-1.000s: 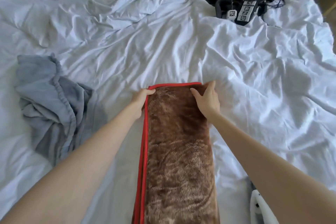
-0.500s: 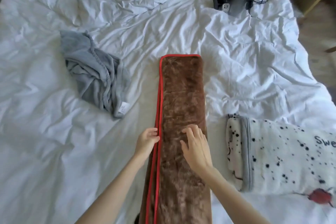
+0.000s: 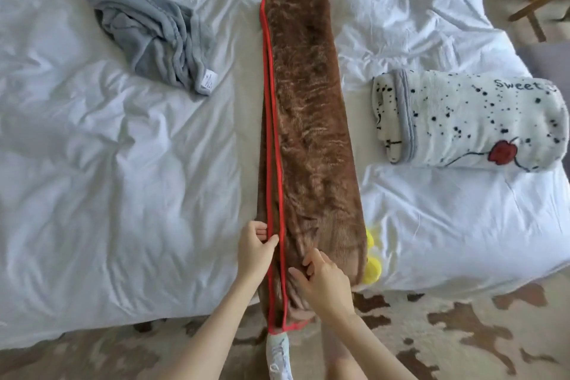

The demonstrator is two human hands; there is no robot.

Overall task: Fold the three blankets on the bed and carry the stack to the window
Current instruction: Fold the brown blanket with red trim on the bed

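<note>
White-sheeted bed [image 3: 123, 179]: filling most of the frame, creased. Patterned carpet [image 3: 462, 333]: running along the bottom edge. Brown blanket [image 3: 308, 120], red-trimmed: lying folded as a long strip down the centre, its near end hanging over the bed's edge. Spotted white blanket [image 3: 468, 120]: sitting folded at centre right. Grey blanket [image 3: 154, 31]: lying crumpled at upper left. Left hand [image 3: 254, 248]: pinching the strip's red edge at lower centre. Right hand [image 3: 324, 279]: fingers curling, gripping the brown pile just beside it. Yellow object [image 3: 372, 268]: peeking out beside the strip's right edge.
</note>
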